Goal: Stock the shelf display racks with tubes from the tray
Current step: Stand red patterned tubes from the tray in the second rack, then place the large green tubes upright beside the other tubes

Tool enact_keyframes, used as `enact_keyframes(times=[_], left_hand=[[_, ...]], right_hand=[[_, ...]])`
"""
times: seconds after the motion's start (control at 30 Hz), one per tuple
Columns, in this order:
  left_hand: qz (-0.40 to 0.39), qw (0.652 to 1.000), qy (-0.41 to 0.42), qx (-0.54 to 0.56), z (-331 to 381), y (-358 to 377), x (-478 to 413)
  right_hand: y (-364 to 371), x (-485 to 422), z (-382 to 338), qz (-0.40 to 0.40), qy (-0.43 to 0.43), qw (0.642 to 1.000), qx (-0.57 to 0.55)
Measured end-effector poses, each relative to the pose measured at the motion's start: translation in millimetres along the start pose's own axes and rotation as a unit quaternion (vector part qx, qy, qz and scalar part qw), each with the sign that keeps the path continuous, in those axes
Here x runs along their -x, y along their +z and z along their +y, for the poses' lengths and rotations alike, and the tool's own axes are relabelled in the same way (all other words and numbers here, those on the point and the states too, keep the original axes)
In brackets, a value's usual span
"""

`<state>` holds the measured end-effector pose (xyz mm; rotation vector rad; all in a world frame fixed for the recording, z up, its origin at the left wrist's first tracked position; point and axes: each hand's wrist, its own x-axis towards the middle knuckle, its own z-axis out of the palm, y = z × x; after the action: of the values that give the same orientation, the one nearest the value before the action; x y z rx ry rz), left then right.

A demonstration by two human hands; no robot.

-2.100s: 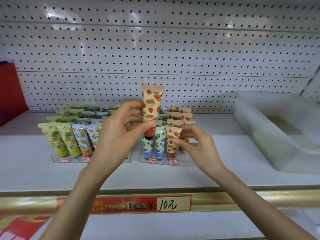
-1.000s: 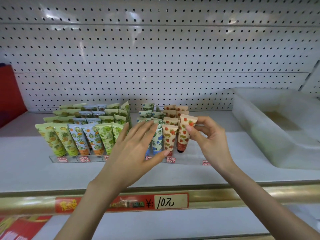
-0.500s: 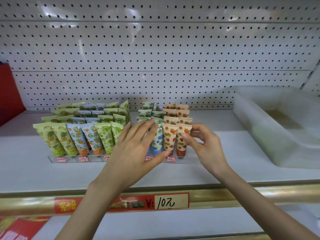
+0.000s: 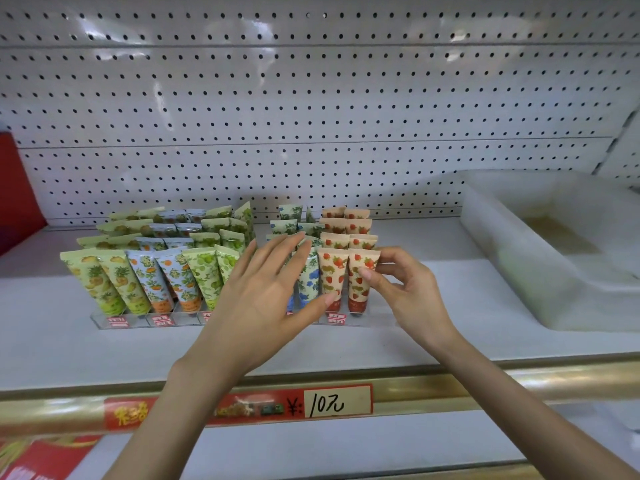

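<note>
Peach-coloured and printed with strawberries, the front tube [image 4: 358, 294] stands cap-down at the right end of the front row in the clear rack [image 4: 379, 319] on the shelf [image 4: 450, 341], pinched between thumb and fingers of the right hand [image 4: 408, 296]. The left hand [image 4: 263, 299] is released, its straight fingers spread across the blue-flowered tubes [image 4: 308, 275] just beside it. The translucent tray [image 4: 512, 271] sits well to the right.

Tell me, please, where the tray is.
In the head view, the tray sits at the shelf's right end, right of the right hand and its strawberry tube.
</note>
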<state>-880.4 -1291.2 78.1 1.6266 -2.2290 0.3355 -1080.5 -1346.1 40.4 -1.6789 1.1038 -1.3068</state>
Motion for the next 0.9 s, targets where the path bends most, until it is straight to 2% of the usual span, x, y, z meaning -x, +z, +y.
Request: enact_keyframes(times=[0.27,0.43,0.57,0.7,0.9], left_hand=[[0.007,1.0,-0.003,0.012,7,-6,-6],[0.005,1.0,-0.02,-0.011,17,-19,-28],[-0.008,0.999,-0.032,-0.027,36,-23,-50],[-0.012,0.999,-0.028,-0.024,59,-21,-70],[-0.014,0.999,-0.004,-0.044,100,-14,-99]], right_hand=[[-19,4,-12,-0.004,-0.017,0.999,0.043],[-59,-2,-25,-0.023,-0.063,0.981,0.181],[-97,-9,-28,-0.051,-0.104,0.925,0.363],[-133,-13,-36,-0.077,-0.103,0.841,0.525],[-187,-18,-37,-0.073,-0.043,0.791,0.606]])
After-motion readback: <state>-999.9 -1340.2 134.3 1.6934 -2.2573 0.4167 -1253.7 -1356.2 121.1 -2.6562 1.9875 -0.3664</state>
